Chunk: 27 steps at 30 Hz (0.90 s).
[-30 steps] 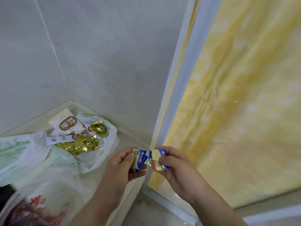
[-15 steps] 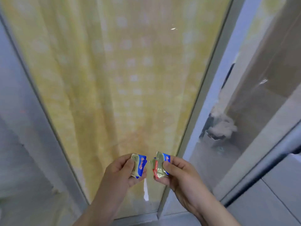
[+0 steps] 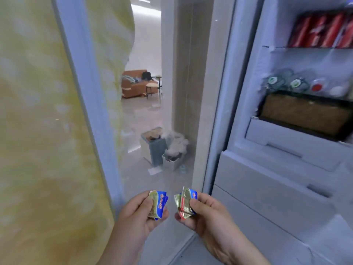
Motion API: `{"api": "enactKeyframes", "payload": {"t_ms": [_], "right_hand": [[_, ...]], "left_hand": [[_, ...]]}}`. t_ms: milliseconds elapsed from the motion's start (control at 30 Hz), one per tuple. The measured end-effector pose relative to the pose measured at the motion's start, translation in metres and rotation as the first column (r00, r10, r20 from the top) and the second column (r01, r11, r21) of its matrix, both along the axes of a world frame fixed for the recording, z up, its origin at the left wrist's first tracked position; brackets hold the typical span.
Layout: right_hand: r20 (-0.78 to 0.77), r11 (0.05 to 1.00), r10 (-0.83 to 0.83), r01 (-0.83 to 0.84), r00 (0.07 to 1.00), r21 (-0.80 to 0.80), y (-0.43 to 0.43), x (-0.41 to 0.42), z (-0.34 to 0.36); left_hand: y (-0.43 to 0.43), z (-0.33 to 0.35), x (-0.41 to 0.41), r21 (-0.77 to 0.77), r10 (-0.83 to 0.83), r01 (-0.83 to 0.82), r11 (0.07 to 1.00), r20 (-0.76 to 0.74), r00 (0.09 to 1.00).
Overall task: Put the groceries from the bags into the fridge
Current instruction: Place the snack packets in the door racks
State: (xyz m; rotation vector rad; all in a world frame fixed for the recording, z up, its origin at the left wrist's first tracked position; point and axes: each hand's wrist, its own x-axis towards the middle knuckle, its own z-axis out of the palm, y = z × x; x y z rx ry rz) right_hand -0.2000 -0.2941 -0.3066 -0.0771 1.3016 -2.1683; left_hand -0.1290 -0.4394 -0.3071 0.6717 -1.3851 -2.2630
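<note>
The little blue pack (image 3: 160, 204) sat in the left hand (image 3: 137, 215), and the gold and red pack (image 3: 184, 204) sat in the right hand (image 3: 206, 215) — both low in front of the body, just apart from each other. The fingers (image 3: 148, 204) of each hand were curled tight round their pack, thumb on top, likely so nothing slipped. The packs were not in the fridge yet. The fridge (image 3: 248, 54) stood open at the right, close by, with white drawers (image 3: 267, 180) low down, a brown box (image 3: 303, 111) on a shelf, jars with round lids (image 3: 298, 83) above it and red packs (image 3: 322, 29) at the top. A yellow curtain (image 3: 38, 131) hung at the left — and bins (image 3: 154, 148) stood on the floor behind glass.
</note>
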Motion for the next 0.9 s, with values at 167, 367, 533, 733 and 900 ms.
{"api": "enactKeyframes", "payload": {"t_ms": [167,367,533,733,900], "right_hand": [[0.033,0.971,-0.239,0.238,0.970,0.028,0.040,-0.022,0.001],[-0.064,0.870,-0.485,0.488,0.872,0.068,0.067,-0.031,0.022],[-0.118,0.749,-0.641,0.652,0.758,0.117,0.071,-0.027,0.032],[-0.123,0.588,-0.786,0.794,0.606,0.157,0.088,-0.010,0.028],[-0.185,0.435,-0.863,0.878,0.470,0.200,0.132,0.015,0.040]], "left_hand": [[0.027,0.004,-0.055,0.037,-0.180,0.179,0.983,0.016,0.984],[0.048,0.013,-0.120,-0.048,-0.474,0.476,0.878,0.040,0.879],[0.070,0.018,-0.149,-0.196,-0.642,0.634,0.748,0.032,0.766],[0.112,0.023,-0.151,-0.239,-0.806,0.791,0.564,0.053,0.590],[0.167,0.040,-0.151,-0.313,-0.913,0.879,0.359,0.080,0.401]]}}
